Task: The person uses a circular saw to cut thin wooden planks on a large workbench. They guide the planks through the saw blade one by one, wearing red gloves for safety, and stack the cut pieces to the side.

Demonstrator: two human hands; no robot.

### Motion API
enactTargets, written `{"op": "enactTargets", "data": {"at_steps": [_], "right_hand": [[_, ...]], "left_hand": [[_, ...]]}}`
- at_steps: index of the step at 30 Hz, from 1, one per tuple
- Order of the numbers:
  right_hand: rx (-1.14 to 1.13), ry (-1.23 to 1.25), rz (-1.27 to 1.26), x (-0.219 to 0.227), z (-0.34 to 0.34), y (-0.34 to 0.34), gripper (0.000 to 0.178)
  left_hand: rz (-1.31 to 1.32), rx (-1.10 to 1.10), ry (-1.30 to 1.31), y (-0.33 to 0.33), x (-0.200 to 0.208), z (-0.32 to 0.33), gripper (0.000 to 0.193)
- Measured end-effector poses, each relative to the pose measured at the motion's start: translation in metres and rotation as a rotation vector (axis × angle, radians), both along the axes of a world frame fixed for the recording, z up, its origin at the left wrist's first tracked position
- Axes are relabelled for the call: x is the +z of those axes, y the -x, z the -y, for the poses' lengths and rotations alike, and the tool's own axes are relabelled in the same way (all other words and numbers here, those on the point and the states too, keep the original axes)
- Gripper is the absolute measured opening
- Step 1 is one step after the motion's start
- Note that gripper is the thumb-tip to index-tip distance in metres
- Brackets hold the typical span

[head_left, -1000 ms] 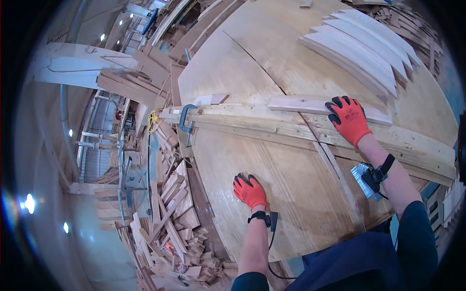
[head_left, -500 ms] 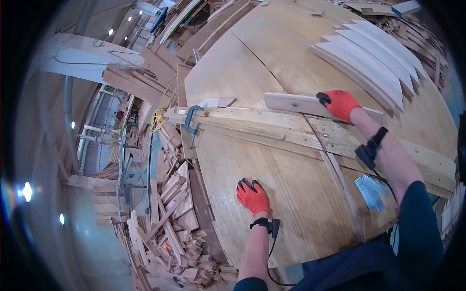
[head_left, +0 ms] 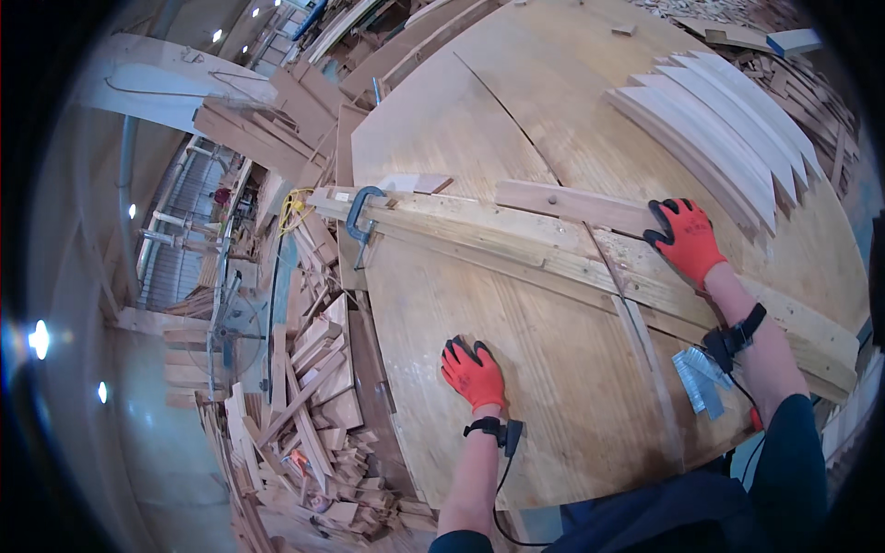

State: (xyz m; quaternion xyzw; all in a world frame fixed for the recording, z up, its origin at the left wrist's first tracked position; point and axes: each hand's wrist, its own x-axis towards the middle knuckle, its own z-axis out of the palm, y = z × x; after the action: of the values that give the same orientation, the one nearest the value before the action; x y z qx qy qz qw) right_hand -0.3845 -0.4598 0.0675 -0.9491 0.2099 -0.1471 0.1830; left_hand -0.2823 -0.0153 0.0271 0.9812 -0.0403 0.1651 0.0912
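Observation:
A narrow wooden board [head_left: 576, 203] with a dark knot lies across the worktable's far side, just beyond a long timber bar [head_left: 479, 226]. My right hand [head_left: 690, 241], in a red and black glove, is at the board's right end. Its thumb and fingers close around that end, which the glove hides. My left hand [head_left: 473, 376], gloved alike, rests palm down on the plywood tabletop [head_left: 525, 405] with its fingers stretched out, holding nothing. A blue clamp [head_left: 361, 221] grips the left end of the bar.
Several pale boards with pointed ends [head_left: 728, 120] are stacked at the far right. Metal strips of fasteners [head_left: 701, 380] lie near the right forearm. Wood offcuts [head_left: 323, 442] heap up left of the table. A small wood block [head_left: 623, 29] sits at the far edge.
My right hand has shifted right and slightly nearer along the board, to its end. The board has turned a little and its face looks darker. My left hand stays flat on the table.

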Motion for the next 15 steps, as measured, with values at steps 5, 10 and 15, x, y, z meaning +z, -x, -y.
{"op": "enactTargets", "data": {"at_steps": [5, 10, 15], "right_hand": [[-0.052, -0.060, -0.244, 0.022, 0.010, -0.003, 0.062], [-0.059, 0.034, -0.210, 0.002, 0.012, -0.003, 0.065], [0.017, 0.046, -0.301, 0.025, 0.024, -0.019, 0.060]], "left_hand": [[0.028, 0.000, -0.036, -0.002, -0.002, -0.002, 0.055], [0.047, 0.011, -0.022, -0.004, -0.003, -0.001, 0.055], [0.039, 0.033, -0.016, -0.004, -0.001, 0.000, 0.055]]}}
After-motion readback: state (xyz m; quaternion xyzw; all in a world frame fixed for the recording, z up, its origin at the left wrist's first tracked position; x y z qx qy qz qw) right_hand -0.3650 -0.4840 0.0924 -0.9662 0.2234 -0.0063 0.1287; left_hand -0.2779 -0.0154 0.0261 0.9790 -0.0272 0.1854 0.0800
